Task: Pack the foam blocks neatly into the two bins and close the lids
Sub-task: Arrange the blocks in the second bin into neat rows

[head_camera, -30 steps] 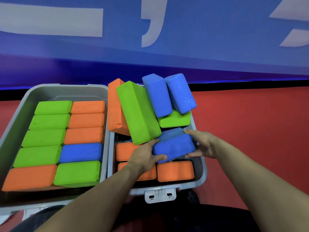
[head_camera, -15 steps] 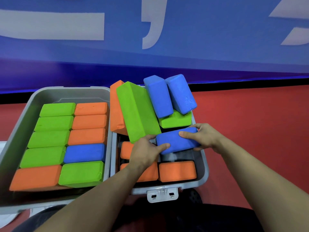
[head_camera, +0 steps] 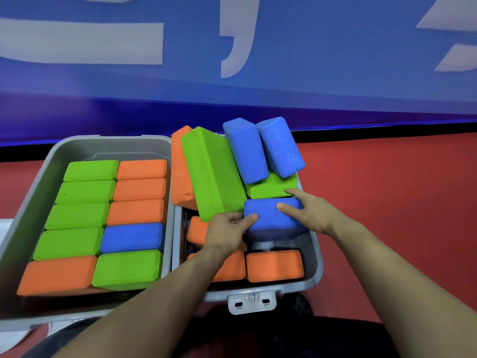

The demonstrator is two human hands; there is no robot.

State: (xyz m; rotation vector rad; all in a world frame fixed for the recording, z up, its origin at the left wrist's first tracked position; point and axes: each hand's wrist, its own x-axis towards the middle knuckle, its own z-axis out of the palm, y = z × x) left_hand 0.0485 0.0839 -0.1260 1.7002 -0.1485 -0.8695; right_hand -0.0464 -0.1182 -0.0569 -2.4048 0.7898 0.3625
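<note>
Hands: left hand (head_camera: 227,229) and right hand (head_camera: 311,214) grip blue block (head_camera: 271,220) between them | over right bin (head_camera: 316,254)

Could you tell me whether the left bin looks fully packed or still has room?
Packed, as far as visible: the left bin shows ten blocks flat in two tidy columns; only its far end shows bare wall.

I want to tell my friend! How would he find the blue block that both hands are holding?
Find the right bin, the messy one. In its middle, both hands hold a blue block. Two other blue blocks lean up behind; this one lies flat.
</note>
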